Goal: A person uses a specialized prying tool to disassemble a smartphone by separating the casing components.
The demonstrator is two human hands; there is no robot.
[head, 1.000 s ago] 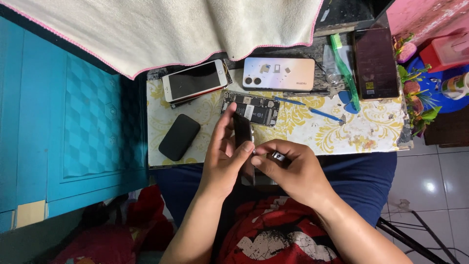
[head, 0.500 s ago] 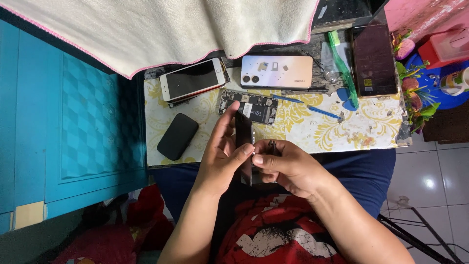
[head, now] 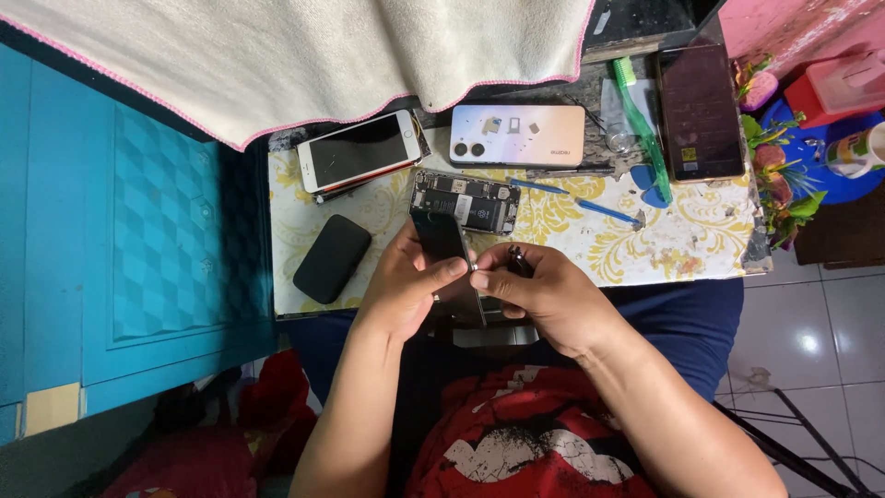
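Note:
My left hand [head: 406,290] grips a black phone screen panel [head: 441,240], tilted up above the front edge of a small table with a yellow floral top [head: 645,242]. My right hand [head: 544,293] meets it at the panel's right edge, fingertips pinched there, with a small dark tool [head: 519,262] sticking up between the fingers. Just behind the panel lies an opened phone body [head: 466,201] with its battery and board showing.
On the table lie a white phone face up [head: 359,151], a pale phone face down [head: 516,136], a black pouch [head: 332,258], a blue pen-like tool [head: 572,200], a green toothbrush [head: 639,111] and a dark phone [head: 699,111]. A cream towel [head: 304,55] hangs behind. A blue cabinet [head: 138,231] stands at left.
My right hand has closed in on the panel's right edge, and the small dark tool has tipped up between its fingers. My left hand keeps its grip on the panel.

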